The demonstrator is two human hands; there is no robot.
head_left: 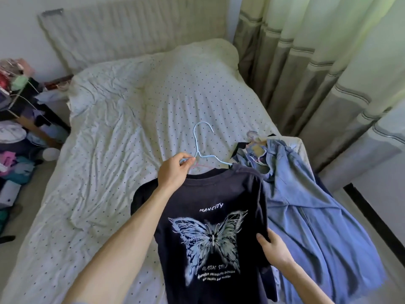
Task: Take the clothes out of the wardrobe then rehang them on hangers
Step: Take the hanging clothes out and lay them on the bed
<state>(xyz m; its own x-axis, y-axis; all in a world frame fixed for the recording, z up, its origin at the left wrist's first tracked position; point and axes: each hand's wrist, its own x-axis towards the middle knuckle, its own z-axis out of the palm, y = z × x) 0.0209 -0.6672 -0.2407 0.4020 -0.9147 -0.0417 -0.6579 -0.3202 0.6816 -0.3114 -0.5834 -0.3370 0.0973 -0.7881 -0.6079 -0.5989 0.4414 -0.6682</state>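
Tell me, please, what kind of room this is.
Most likely a bedroom: a bed with a dotted white sheet, long curtains on its right, and a pile of clothes at the left.

The bed is covered edge to edge by a rumpled white cover with small dark dots, which rises over a pillow-shaped bulge at the head. On the near right corner a blue denim garment lies spread out, a hanger in its collar and something dark showing from beneath it. Just left of it a black T-shirt overlaps its edge, one sleeve seemingly resting on the cover.
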